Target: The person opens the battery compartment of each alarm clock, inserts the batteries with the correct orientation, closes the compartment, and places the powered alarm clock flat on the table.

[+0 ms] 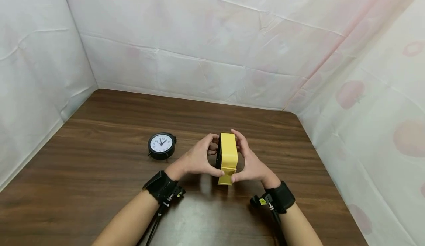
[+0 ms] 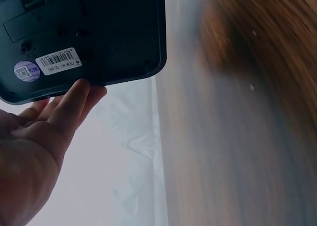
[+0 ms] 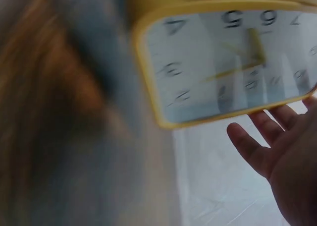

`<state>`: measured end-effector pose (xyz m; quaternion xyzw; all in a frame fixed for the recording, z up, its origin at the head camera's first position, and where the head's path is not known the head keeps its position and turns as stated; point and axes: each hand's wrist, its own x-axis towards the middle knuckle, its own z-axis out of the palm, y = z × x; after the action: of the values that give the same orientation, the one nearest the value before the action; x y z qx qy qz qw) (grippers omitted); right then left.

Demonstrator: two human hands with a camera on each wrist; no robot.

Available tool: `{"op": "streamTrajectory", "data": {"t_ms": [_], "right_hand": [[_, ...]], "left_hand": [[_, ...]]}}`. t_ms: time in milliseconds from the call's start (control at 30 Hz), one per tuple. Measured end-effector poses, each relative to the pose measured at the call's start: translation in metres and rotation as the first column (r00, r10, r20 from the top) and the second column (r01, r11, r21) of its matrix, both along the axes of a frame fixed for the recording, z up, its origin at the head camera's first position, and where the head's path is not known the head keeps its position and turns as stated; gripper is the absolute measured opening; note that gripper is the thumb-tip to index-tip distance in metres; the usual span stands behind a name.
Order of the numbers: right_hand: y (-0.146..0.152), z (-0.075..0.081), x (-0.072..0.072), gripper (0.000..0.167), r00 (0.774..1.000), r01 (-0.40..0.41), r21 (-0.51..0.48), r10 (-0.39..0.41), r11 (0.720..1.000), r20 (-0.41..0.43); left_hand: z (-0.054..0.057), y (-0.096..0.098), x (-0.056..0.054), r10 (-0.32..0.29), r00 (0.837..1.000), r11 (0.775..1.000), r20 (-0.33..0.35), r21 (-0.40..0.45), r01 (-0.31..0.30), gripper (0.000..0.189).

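Between my two hands is a yellow desk clock [image 1: 229, 151], turned edge-on in the head view. My left hand [image 1: 203, 156] grips it from the left, with the thumb at its near end and the fingers towards its far end. My right hand [image 1: 251, 163] holds it likewise from the right. The left wrist view shows the clock's black back [image 2: 119, 37], with a barcode label [image 2: 58, 61] and a round purple sticker [image 2: 26, 71]. In the right wrist view its white dial [image 3: 208, 52] has a yellow rim. Whether the clock touches the table cannot be told.
A round black alarm clock [image 1: 161, 145] with a white dial lies left of my left hand on the brown wooden table [image 1: 109, 172]. Pale sheets [image 1: 199, 35] hang behind the table and along both sides. Each wrist carries a black strap [image 1: 280, 197] with a cable.
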<state>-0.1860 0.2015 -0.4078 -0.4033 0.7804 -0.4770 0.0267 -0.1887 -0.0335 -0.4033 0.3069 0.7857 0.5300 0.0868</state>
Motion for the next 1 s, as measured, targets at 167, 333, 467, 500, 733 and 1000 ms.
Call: {"op": "streamTrajectory", "data": {"t_ms": [167, 333, 467, 500, 733, 1000], "right_hand": [[0.006, -0.014, 0.001, 0.136, 0.998, 0.022, 0.113, -0.029, 0.993, 0.063], [0.006, -0.020, 0.001, 0.140, 0.987, -0.006, 0.164, -0.020, 0.986, 0.157], [0.004, -0.024, 0.000, 0.138, 0.986, -0.023, 0.229, -0.015, 0.973, 0.163], [0.004, -0.025, 0.000, 0.137, 0.988, -0.020, 0.243, -0.018, 0.970, 0.153], [0.008, -0.024, -0.003, 0.125, 0.990, 0.056, 0.283, -0.089, 0.957, 0.107], [0.019, -0.018, -0.003, 0.112, 0.988, 0.131, 0.309, -0.148, 0.942, 0.031]], "left_hand": [[-0.002, -0.001, -0.003, 0.001, 1.000, 1.000, 0.005, -0.009, -0.001, 0.102], [-0.005, -0.001, -0.006, -0.005, 1.000, 0.999, 0.005, -0.035, 0.005, 0.105], [-0.006, -0.001, -0.007, -0.013, 1.000, 1.000, 0.015, -0.029, 0.013, 0.106], [-0.007, -0.001, -0.007, -0.014, 1.000, 1.000, 0.016, -0.025, 0.014, 0.107], [-0.007, -0.002, -0.006, 0.022, 0.999, 0.993, -0.042, -0.112, -0.027, 0.109], [-0.005, -0.005, -0.006, 0.055, 0.992, 0.990, -0.114, -0.120, -0.068, 0.117]]}}
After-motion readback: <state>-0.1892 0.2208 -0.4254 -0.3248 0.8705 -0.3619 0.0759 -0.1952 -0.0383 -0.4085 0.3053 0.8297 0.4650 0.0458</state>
